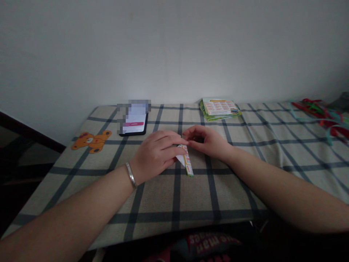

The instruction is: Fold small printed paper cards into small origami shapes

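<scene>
A small folded strip of printed paper [188, 165] lies on the checked tablecloth [191, 196] in front of me. My left hand [155, 154], with a silver bracelet at the wrist, rests over the paper's left part, fingers curled and pressed on it. My right hand [207, 141] meets it from the right, with thumb and fingertips pinching the paper's far end. Most of the paper's upper part is hidden under my fingers.
A phone [134, 122] with a lit screen lies at the back left. A stack of printed paper sheets [219, 108] sits by the wall. Red and green ribbons [324, 116] lie at the far right. An orange bear print [91, 141] marks the cloth's left side.
</scene>
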Tool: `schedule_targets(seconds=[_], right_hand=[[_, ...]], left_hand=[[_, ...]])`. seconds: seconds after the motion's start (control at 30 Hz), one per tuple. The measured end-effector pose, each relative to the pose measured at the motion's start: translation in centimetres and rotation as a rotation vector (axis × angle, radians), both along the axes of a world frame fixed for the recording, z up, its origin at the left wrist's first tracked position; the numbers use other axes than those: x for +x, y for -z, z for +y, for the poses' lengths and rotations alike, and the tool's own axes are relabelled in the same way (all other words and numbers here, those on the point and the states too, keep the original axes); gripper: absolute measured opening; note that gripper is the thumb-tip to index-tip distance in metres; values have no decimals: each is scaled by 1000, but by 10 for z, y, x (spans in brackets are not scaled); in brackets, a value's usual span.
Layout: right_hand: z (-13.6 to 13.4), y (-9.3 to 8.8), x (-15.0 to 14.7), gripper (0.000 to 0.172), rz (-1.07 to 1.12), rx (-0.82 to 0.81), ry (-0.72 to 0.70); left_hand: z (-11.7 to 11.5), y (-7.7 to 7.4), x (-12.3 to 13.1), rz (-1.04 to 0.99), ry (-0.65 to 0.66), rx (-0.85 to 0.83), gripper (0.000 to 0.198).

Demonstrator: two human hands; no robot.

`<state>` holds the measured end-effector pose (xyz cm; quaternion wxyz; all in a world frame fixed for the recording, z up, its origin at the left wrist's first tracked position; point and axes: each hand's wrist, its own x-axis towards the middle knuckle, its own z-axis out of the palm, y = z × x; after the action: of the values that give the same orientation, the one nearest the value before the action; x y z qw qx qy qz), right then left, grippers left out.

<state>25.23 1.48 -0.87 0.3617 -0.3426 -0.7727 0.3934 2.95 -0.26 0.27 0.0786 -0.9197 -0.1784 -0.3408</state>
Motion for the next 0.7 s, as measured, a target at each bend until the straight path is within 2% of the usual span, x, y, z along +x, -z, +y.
schedule_targets(seconds=[0.13, 0.27, 0.43, 0.57, 0.7], right_hand=[[0, -1, 1, 13, -53, 44, 128], [-1, -2, 2, 16, -31, 98, 214], [-3, -3, 4, 19, -48, 257, 188], [-7, -6, 5, 26, -107, 392, 137], [-12, -8, 4, 23, -154, 486, 138]], left_hand=[[-2, -4, -3, 26, -106, 112, 15], [-1, -4, -4, 70, -253, 135, 9], [-1, -2, -2, 167, -376, 123, 17], [-3, 2, -1, 161, -430, 90, 13], [-3, 5, -1, 150, -463, 79, 10]])
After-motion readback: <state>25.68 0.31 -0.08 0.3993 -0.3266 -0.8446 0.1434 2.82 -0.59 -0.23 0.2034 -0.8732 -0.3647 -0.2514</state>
